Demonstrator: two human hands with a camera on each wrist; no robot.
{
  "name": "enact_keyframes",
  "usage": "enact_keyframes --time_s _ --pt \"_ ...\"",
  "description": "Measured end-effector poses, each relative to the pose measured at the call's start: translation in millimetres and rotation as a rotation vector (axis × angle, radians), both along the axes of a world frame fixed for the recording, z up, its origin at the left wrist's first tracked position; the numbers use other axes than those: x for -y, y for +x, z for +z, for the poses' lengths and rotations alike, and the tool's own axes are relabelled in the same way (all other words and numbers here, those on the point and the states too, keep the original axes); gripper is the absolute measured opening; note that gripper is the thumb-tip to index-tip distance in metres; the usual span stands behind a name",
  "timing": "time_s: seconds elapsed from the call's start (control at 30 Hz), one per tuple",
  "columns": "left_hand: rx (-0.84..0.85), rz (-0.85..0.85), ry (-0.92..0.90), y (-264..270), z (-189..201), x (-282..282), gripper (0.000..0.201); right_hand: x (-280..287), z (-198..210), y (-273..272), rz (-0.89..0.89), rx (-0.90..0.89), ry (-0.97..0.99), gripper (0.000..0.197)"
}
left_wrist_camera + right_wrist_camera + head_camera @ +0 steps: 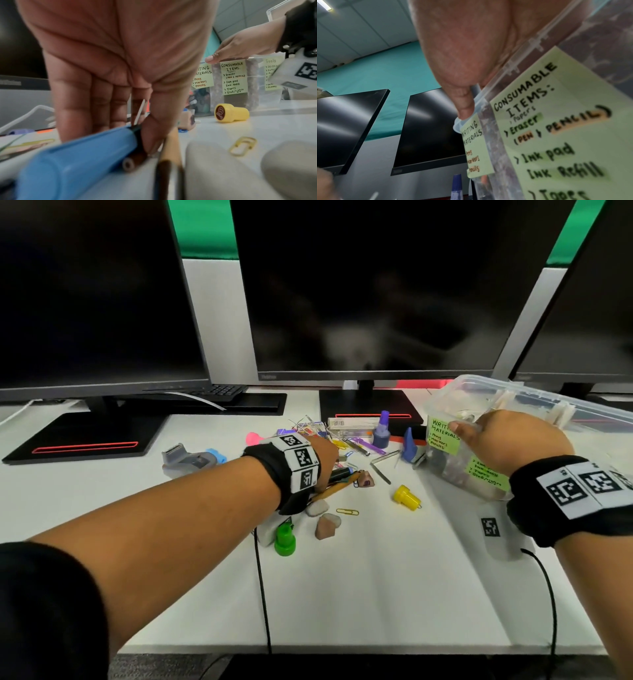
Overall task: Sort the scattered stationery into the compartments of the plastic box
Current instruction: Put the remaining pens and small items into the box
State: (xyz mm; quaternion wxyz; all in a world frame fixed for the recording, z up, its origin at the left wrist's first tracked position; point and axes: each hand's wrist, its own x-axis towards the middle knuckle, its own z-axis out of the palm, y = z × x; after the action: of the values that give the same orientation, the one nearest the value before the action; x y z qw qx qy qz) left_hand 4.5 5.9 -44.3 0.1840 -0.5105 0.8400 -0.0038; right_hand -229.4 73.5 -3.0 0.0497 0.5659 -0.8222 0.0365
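Observation:
The stationery lies in a heap at mid-table. My left hand (pixel 325 460) (pixel 133 129) reaches down into it, thumb and fingers pinching a black marker with a blue cap (pixel 342 474) (pixel 77 162). A brown pencil (pixel 337 487) (pixel 135 159) lies against the marker under the thumb. My right hand (pixel 496 433) (pixel 471 88) grips the near rim of the clear plastic box (pixel 548 402) (pixel 530 44) at the right, thumb outside and fingers inside. The box tilts toward the heap. Green labels on its wall (pixel 252 75) read writing materials, consumable items and tools.
A yellow stamp (pixel 406 497) (pixel 231 113), a green stamp (pixel 285 539), two erasers (pixel 327 525), a gold paper clip (pixel 347 511) and an allen key (pixel 380 465) lie near the heap. A purple ink bottle (pixel 382 431) stands behind it. Three monitors line the back. Cables cross the front edge.

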Motion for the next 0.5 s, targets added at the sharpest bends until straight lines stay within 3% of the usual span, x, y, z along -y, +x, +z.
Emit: enact_keyframes --time_s 0.23,0.4,0.5 --pt "-0.239 0.024 -0.014 4 2 9 0.057 -2 1 1 -0.004 -0.008 -0.004 0.065" --pt "-0.319 0.096 -0.036 17 7 12 0.028 -1 1 3 -0.004 -0.002 -0.010 0.065" --pt "-0.290 0.071 -0.034 15 4 10 0.026 -2 2 4 -0.018 -0.002 -0.008 0.065"
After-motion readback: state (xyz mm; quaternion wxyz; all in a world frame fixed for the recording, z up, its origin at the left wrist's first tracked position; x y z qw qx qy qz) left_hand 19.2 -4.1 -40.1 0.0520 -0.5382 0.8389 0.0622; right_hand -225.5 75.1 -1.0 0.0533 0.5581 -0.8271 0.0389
